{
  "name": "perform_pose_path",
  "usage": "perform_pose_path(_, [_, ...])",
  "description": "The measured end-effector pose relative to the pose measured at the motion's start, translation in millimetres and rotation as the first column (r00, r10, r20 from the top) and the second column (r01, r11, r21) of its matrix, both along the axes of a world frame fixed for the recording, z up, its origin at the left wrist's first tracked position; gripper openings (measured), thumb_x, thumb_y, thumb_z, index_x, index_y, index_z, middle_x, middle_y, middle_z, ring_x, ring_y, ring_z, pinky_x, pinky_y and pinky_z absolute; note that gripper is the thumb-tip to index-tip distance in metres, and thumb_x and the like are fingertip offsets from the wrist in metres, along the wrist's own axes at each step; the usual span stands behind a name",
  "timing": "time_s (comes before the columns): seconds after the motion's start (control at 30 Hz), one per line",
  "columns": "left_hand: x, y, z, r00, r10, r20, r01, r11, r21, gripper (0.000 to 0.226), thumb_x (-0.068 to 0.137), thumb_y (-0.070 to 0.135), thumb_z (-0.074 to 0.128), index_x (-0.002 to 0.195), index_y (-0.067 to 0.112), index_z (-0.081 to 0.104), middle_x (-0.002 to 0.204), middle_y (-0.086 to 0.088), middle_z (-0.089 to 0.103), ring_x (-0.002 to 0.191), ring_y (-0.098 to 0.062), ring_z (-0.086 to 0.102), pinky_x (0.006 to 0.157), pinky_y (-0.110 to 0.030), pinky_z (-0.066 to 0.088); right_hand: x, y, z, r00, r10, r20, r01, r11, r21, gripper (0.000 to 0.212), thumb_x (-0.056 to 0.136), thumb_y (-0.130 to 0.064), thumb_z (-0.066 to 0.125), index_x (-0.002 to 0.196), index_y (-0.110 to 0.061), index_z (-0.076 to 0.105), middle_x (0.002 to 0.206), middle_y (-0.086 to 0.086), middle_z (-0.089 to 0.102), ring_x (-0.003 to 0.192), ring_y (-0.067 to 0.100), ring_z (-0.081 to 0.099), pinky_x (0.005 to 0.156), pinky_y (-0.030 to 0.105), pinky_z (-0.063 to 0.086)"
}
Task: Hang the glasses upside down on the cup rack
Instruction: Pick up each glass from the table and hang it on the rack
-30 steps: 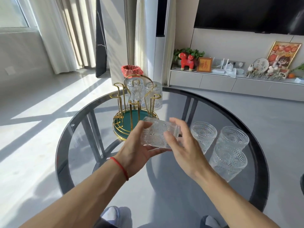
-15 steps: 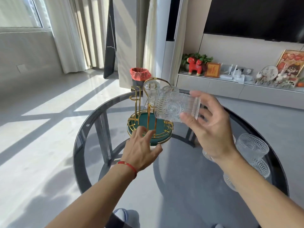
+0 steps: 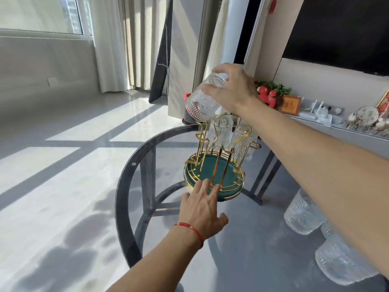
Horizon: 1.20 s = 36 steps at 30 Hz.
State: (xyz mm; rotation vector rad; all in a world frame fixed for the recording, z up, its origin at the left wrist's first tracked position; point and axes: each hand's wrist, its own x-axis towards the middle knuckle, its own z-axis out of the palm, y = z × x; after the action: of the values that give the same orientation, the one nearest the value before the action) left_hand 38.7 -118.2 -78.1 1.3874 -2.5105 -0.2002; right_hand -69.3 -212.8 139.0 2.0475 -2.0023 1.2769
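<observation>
My right hand point(image 3: 232, 88) grips a clear patterned glass point(image 3: 203, 98) by its base, mouth tilted down and left, just above the left prongs of the cup rack. The cup rack point(image 3: 212, 178) has gold wire prongs on a round green tray and stands on the glass table. Two glasses point(image 3: 221, 133) hang upside down on its far prongs. My left hand point(image 3: 202, 205), fingers spread, rests on the table with its fingertips touching the tray's near rim. Three more glasses point(image 3: 301, 213) stand on the table at the right, partly hidden by my right forearm.
The round dark glass table point(image 3: 126, 186) has its edge close on the left. Behind the rack stands a bin with a red liner point(image 3: 186, 96). A low cabinet point(image 3: 347, 131) with ornaments runs along the right wall under a dark screen.
My right hand has lifted the glass higher and turned it mouth down over the rack. My left hand has slid forward to the tray's rim. The view has swung towards the rack.
</observation>
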Motion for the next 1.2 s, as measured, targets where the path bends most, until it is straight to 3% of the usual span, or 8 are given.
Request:
perform_pose_path(0.13, [4.1,-1.8,-2.8,1.000,-0.010,-0.014,0.010,1.000,-0.029,0.077,0.087,0.059,0.055,0.151,0.024,0.031,0.153,-0.006,0.034,0.138,-0.027,0.034,0.104,-0.050,0.045,1.4,-20.7,-7.1,0.999,-0.035,-0.032,0.038,0.995,0.093,0.066,0.077,-0.050,0.081,0.138,-0.028,0.066,0.148,0.000,0.062,0.135,0.026,0.057,0.110,0.037,0.044])
perform_pose_path(0.33, [1.7,-3.2,-4.3,1.000,-0.010,-0.007,0.010,1.000,-0.029,0.079,0.088,0.058,0.056,0.152,0.022,0.030,0.154,-0.008,0.033,0.139,-0.028,0.033,0.103,-0.051,0.046,5.0,-37.6,-22.1,0.987,-0.034,-0.159,0.065,0.979,0.195,0.066,0.076,-0.048,0.082,0.137,-0.029,0.066,0.150,0.003,0.059,0.135,0.030,0.055,0.091,0.034,0.041])
perform_pose_path(0.47, [-2.0,-3.0,-2.2,1.000,0.007,-0.004,-0.007,1.000,-0.026,0.079,0.088,0.059,0.054,0.152,0.022,0.029,0.152,-0.008,0.034,0.135,-0.029,0.035,0.101,-0.051,0.047,4.5,-41.4,-35.6,0.980,-0.016,-0.197,0.072,0.958,0.277,0.069,0.076,-0.046,0.082,0.140,-0.030,0.064,0.150,0.005,0.058,0.133,0.031,0.056,0.090,0.035,0.042])
perform_pose_path(0.57, [-2.6,-2.9,-3.0,1.000,0.012,0.013,-0.012,1.000,-0.027,0.078,0.088,0.059,0.054,0.152,0.021,0.029,0.151,-0.008,0.034,0.135,-0.028,0.036,0.099,-0.051,0.048,5.3,-41.0,-42.8,0.951,0.017,-0.309,0.085,0.945,0.315,0.068,0.077,-0.046,0.083,0.141,-0.032,0.063,0.145,0.006,0.061,0.129,0.033,0.057,0.088,0.036,0.038])
perform_pose_path(0.77, [-3.8,-2.9,-3.1,0.999,0.015,0.043,-0.013,0.999,-0.038,0.077,0.090,0.058,0.054,0.152,0.021,0.029,0.151,-0.009,0.034,0.135,-0.029,0.036,0.097,-0.050,0.049,8.2,-37.3,-48.7,0.858,0.076,-0.509,0.147,0.912,0.384,0.068,0.081,-0.049,0.082,0.144,-0.037,0.059,0.145,0.004,0.061,0.131,0.034,0.055,0.095,0.041,0.039])
perform_pose_path(0.97, [-3.3,-3.2,0.5,0.998,0.002,0.058,-0.001,1.000,-0.015,0.076,0.091,0.058,0.054,0.153,0.023,0.027,0.155,-0.010,0.032,0.137,-0.029,0.036,0.099,-0.049,0.049,8.0,-28.2,-44.7,0.771,0.162,-0.616,0.167,0.882,0.441,0.059,0.096,-0.037,0.060,0.154,-0.038,0.048,0.153,0.008,0.055,0.134,0.036,0.054,0.107,0.046,0.039])
perform_pose_path(1.07, [-4.1,-3.2,5.5,0.998,0.002,0.067,-0.001,1.000,-0.016,0.072,0.093,0.057,0.053,0.152,0.023,0.030,0.152,-0.010,0.036,0.135,-0.029,0.039,0.101,-0.048,0.050,4.6,-6.7,-53.5,0.789,0.121,-0.602,0.123,0.929,0.348,0.049,0.098,-0.028,0.052,0.148,-0.028,0.054,0.146,0.008,0.058,0.136,0.031,0.049,0.114,0.050,0.029])
perform_pose_path(1.2, [-6.3,2.8,11.4,0.999,0.011,0.031,-0.011,1.000,-0.015,0.059,0.092,0.046,0.054,0.144,0.021,0.040,0.135,-0.006,0.047,0.124,-0.026,0.046,0.095,-0.044,0.049,-4.3,58.0,-89.4,0.843,0.023,-0.538,0.017,0.997,0.069,0.050,0.097,-0.026,0.053,0.146,-0.016,0.053,0.155,0.012,0.049,0.151,0.030,0.034,0.126,0.053,0.014])
